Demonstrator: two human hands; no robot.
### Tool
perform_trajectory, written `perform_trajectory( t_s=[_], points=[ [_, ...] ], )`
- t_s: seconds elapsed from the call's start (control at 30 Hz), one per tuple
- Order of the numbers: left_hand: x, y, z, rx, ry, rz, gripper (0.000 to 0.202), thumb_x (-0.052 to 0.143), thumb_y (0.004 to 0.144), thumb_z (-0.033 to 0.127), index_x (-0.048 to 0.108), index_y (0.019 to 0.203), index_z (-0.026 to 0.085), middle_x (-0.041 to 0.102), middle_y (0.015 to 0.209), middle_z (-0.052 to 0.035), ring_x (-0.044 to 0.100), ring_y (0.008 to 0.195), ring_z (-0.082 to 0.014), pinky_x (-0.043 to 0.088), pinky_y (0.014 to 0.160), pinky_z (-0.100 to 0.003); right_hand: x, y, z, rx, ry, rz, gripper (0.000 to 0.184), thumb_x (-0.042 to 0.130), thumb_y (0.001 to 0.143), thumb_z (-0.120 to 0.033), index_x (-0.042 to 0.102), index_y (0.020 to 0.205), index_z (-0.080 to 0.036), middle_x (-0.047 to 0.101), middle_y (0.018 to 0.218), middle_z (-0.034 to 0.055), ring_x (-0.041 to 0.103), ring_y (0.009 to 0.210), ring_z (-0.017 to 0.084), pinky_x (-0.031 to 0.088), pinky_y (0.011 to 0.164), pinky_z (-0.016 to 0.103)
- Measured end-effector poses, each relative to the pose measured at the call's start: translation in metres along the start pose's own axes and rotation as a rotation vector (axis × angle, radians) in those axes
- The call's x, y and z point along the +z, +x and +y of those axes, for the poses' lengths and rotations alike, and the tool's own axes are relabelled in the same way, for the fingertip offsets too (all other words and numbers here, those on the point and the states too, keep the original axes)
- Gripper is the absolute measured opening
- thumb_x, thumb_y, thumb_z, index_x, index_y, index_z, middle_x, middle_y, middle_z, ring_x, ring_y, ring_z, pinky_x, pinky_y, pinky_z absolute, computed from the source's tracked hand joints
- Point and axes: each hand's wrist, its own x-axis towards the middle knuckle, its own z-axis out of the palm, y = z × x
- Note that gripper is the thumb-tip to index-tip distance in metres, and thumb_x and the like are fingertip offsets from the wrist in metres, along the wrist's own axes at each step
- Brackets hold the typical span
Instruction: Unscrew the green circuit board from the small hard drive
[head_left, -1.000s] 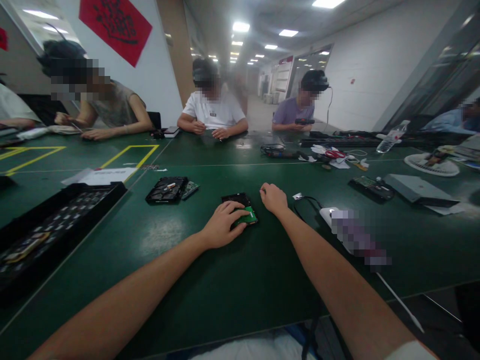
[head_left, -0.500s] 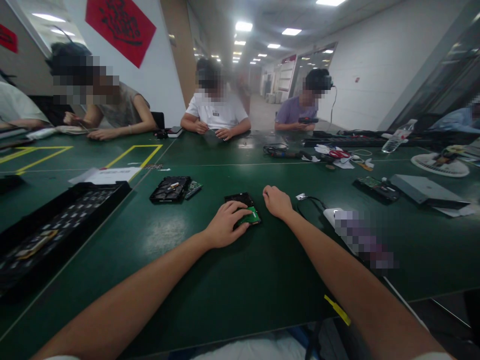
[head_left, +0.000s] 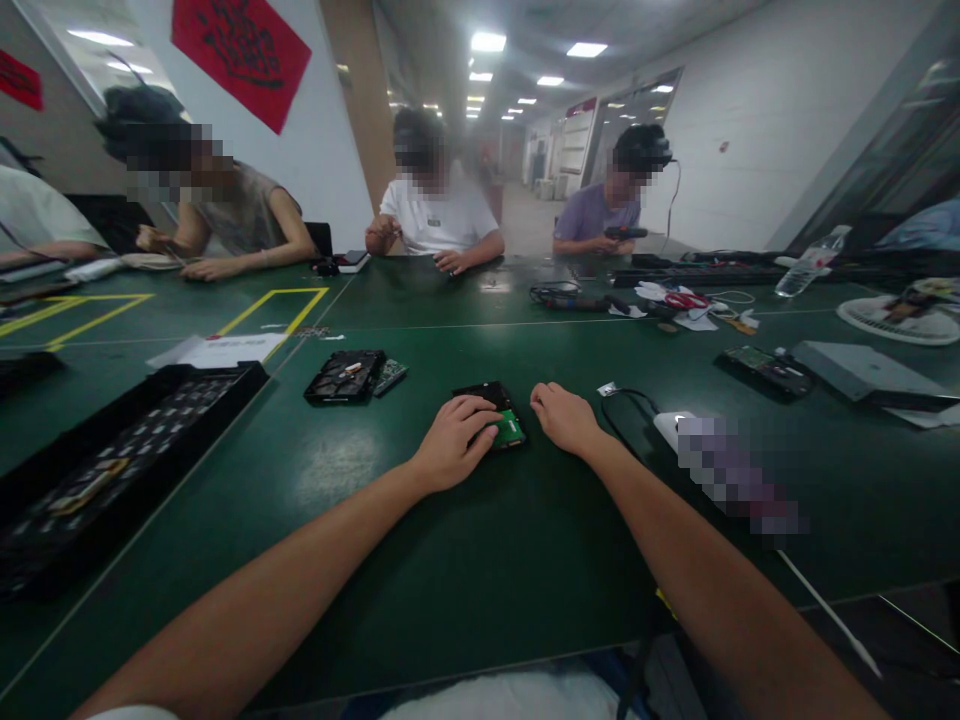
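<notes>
A flat rectangular device (head_left: 509, 428), consisting of a black casing with a smooth green circuit board on its near portion, lies at the centre of the frame. The left hand (head_left: 456, 441) lies over its left side: fingers part-bent and slightly spread, touching the device; whether they grip or merely rest cannot be told. The right hand (head_left: 568, 419) is just beside the device's right edge, with fingers curled inward; whether they hold anything small cannot be told. Both are at the glossy green tabletop (head_left: 420, 575). Left of centre, a square black ribbed case (head_left: 341, 380) adjoins a small circuit board (head_left: 390, 377). A long black tray (head_left: 244, 378) with raised walls occupies the left of the frame; a smooth grey box (head_left: 870, 368) lies at the right.
</notes>
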Motion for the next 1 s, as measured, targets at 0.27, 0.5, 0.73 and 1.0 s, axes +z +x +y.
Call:
perform_trajectory(
  t_s=[0.27,0.5,0.73,1.0],
  points=[
    [-0.004,0.001,0.001,-0.094,-0.076,0.193,0.019,0.051,0.102,0.021,0.068,0.093,0.022,0.074,0.113,-0.0067,0.065,0.112,-0.0247,0.051,0.102,-0.047,-0.013,-0.002,0.024,-0.041,0.101,-0.033,0.016,0.050,0.104,-0.029,0.063,0.107,-0.021,0.070,0.110,0.0084,0.067,0.101,0.021,0.047,0.088,0.032],
    [-0.005,0.001,0.000,-0.161,-0.131,0.241,0.006,0.059,0.096,0.022,0.062,0.092,0.023,0.072,0.109,-0.0063,0.065,0.108,-0.0248,0.053,0.097,-0.045,-0.021,-0.007,0.020,-0.089,0.173,-0.042,0.017,0.053,0.103,-0.030,0.066,0.109,-0.020,0.073,0.110,0.0081,0.068,0.101,0.021,0.048,0.090,0.032],
    [-0.003,0.001,-0.004,-0.176,-0.105,0.242,0.017,0.054,0.102,0.026,0.067,0.094,0.022,0.073,0.107,-0.0064,0.066,0.107,-0.0240,0.053,0.098,-0.044,-0.030,-0.013,-0.003,-0.218,0.304,-0.057,0.020,0.055,0.103,-0.034,0.069,0.106,-0.021,0.075,0.107,0.0064,0.068,0.098,0.020,0.047,0.087,0.030],
    [0.000,0.001,-0.008,-0.205,-0.092,0.262,0.028,0.049,0.106,0.031,0.070,0.091,0.022,0.073,0.106,-0.0066,0.066,0.105,-0.0239,0.054,0.097,-0.043,-0.029,-0.014,-0.003,-0.220,0.312,-0.076,0.020,0.058,0.100,-0.035,0.071,0.105,-0.021,0.076,0.104,0.0056,0.068,0.091,0.018,0.045,0.081,0.029]
  ],
)
